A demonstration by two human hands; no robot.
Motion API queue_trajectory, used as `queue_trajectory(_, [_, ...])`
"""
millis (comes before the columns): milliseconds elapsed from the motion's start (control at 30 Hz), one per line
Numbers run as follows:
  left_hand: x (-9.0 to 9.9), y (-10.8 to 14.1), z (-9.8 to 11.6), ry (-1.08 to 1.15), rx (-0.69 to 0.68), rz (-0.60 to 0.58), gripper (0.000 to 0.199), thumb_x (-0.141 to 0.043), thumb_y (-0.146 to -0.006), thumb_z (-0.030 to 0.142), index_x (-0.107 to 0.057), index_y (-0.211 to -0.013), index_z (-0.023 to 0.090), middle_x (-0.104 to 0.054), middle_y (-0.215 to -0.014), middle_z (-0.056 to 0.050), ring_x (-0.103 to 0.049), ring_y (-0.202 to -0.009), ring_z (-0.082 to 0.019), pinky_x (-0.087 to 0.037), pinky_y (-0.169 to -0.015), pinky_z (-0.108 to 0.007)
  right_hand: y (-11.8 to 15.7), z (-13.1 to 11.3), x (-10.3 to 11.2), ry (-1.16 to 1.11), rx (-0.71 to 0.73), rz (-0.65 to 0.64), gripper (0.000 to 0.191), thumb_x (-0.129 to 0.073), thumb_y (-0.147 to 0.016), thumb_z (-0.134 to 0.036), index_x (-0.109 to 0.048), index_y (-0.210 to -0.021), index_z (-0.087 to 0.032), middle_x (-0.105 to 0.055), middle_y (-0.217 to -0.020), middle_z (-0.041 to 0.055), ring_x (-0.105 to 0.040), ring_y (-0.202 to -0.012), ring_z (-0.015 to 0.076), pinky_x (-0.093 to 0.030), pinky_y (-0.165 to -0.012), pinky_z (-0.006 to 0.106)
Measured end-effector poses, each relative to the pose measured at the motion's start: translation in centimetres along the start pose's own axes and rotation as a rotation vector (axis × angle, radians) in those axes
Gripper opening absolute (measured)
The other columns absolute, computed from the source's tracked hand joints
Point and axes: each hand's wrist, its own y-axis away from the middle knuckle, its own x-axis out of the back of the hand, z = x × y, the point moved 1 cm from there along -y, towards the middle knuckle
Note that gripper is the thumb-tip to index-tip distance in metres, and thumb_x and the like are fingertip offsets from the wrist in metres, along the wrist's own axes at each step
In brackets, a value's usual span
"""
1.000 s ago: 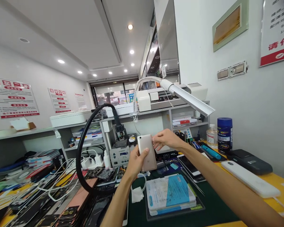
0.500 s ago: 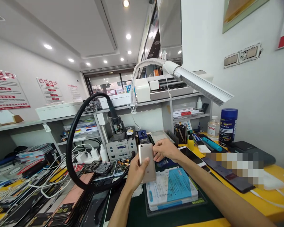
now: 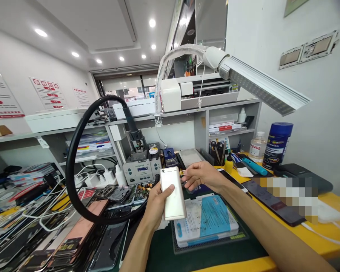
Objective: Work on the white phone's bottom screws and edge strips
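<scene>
My left hand (image 3: 156, 204) is wrapped round a gold smartphone (image 3: 173, 206), its back facing me and its thumb lying across the upper back. The phone stands nearly upright, camera end up. Beside its upper right edge, my right hand (image 3: 202, 176) pinches a small SIM card tray (image 3: 182, 172) with yellowish openings between thumb and forefinger. The tray sits very close to the phone's side; whether it still touches the slot is hard to tell. Under and behind the phone lies a blue-and-white box (image 3: 206, 223) on a dark mat (image 3: 170, 251).
A black hose (image 3: 70, 170) loops at left from a soldering station (image 3: 141, 170). Stacked phone parts (image 3: 73, 241) and white cables crowd the left. A lamp (image 3: 266, 87) arches overhead. At right stand a blue can (image 3: 277, 145), a bottle (image 3: 256, 147) and a dark phone (image 3: 271, 202).
My right hand has drawn slightly away from the phone's edge, and the small tray now shows at its fingertips. The phone has tilted and its back looks brighter. The camera view has shifted.
</scene>
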Motion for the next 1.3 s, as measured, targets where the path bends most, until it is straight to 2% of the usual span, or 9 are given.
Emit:
queue_trajectory(100, [0.3,0.0,0.2,0.109,0.061,0.042,0.028,-0.073,-0.079,0.031,-0.066,-0.102,0.017,-0.068,-0.074,-0.002,-0.062,-0.06,-0.016,-0.05,-0.056,-0.026,0.1,0.0,0.2,-0.036,0.009,0.001,0.017,-0.066,-0.092,-0.027,-0.065,-0.091,-0.01,-0.074,-0.089,0.0058,-0.072,-0.071,0.015,-0.061,-0.065,0.03])
queue_trajectory(267, [0.9,0.0,0.4,0.257,0.164,0.06,0.018,-0.065,-0.081,0.033,-0.06,-0.078,0.016,-0.059,-0.057,0.0,-0.057,-0.043,-0.016,-0.045,-0.039,-0.026,0.8,-0.1,-0.3,-0.093,0.034,-0.061,0.024,-0.072,-0.086,-0.032,-0.068,-0.088,-0.008,-0.074,-0.087,0.0116,-0.074,-0.07,0.0195,-0.062,-0.063,0.03])
queue_trajectory(400, [0.6,0.2,0.7,0.361,0.194,-0.07,0.021,-0.055,-0.084,0.034,-0.058,-0.073,0.016,-0.053,-0.05,0.0,-0.049,-0.033,-0.013,-0.037,-0.028,-0.024,1.5,-0.4,-1.0,-0.114,0.043,-0.105,0.027,-0.073,-0.084,-0.035,-0.069,-0.087,-0.008,-0.074,-0.087,0.0126,-0.073,-0.069,0.0196,-0.061,-0.061,0.028])
queue_trajectory(567, [0.2,0.3,0.7,0.473,0.173,-0.272,0.027,-0.048,-0.085,0.04,-0.05,-0.067,0.02,-0.038,-0.042,0.006,-0.028,-0.024,-0.008,-0.026,-0.022,-0.019,1.8,-0.2,-1.5,-0.13,0.03,-0.122,0.031,-0.075,-0.082,-0.039,-0.069,-0.085,-0.009,-0.073,-0.085,0.0117,-0.072,-0.067,0.0186,-0.06,-0.059,0.028])
queue_trajectory(867, [0.5,0.3,0.7,0.536,0.143,-0.433,0.032,-0.039,-0.091,0.044,-0.049,-0.072,0.02,-0.036,-0.043,0.007,-0.021,-0.024,-0.007,-0.024,-0.022,-0.018,1.9,0.0,-1.9,-0.086,0.022,-0.142,0.036,-0.076,-0.08,-0.045,-0.068,-0.085,-0.01,-0.072,-0.084,0.0109,-0.071,-0.068,0.0186,-0.06,-0.06,0.029])
queue_trajectory(967, [1.8,0.6,2.0,0.574,0.084,-0.395,0.034,-0.04,-0.093,0.047,-0.051,-0.076,0.019,-0.034,-0.045,0.008,-0.017,-0.026,-0.005,-0.021,-0.022,-0.017,1.8,0.3,-2.0,-0.017,0.017,-0.132,0.036,-0.076,-0.079,-0.045,-0.069,-0.086,-0.01,-0.072,-0.086,0.0116,-0.072,-0.071,0.0194,-0.06,-0.062,0.029])
queue_trajectory(1067, [4.5,0.9,3.7,0.623,-0.021,-0.293,0.042,-0.041,-0.093,0.055,-0.055,-0.084,0.017,-0.036,-0.051,0.008,-0.022,-0.03,-0.003,-0.022,-0.026,-0.015,1.7,0.9,-2.5,0.107,0.016,-0.131,0.035,-0.076,-0.078,-0.045,-0.07,-0.087,-0.011,-0.072,-0.083,0.0105,-0.072,-0.071,0.0204,-0.06,-0.061,0.03])
queue_trajectory(1200, [7.8,1.2,4.9,0.624,-0.062,-0.191,0.057,-0.034,-0.093,0.062,-0.061,-0.092,0.012,-0.049,-0.065,0.001,-0.03,-0.032,-0.004,-0.026,-0.027,-0.017,1.4,1.9,-4.3,0.365,0.043,-0.177,0.033,-0.071,-0.082,-0.046,-0.073,-0.085,-0.014,-0.071,-0.067,0.0065,-0.064,-0.052,0.0156,-0.052,-0.049,0.026])
queue_trajectory(1300, [9.0,1.3,5.0,0.628,-0.088,-0.137,0.064,-0.034,-0.09,0.068,-0.063,-0.095,0.011,-0.052,-0.068,-0.002,-0.032,-0.034,-0.005,-0.026,-0.027,-0.018,0.9,2.4,-6.1,0.567,0.119,-0.194,0.026,-0.065,-0.086,-0.042,-0.074,-0.083,-0.018,-0.07,-0.066,0.0047,-0.062,-0.053,0.0156,-0.044,-0.047,0.024])
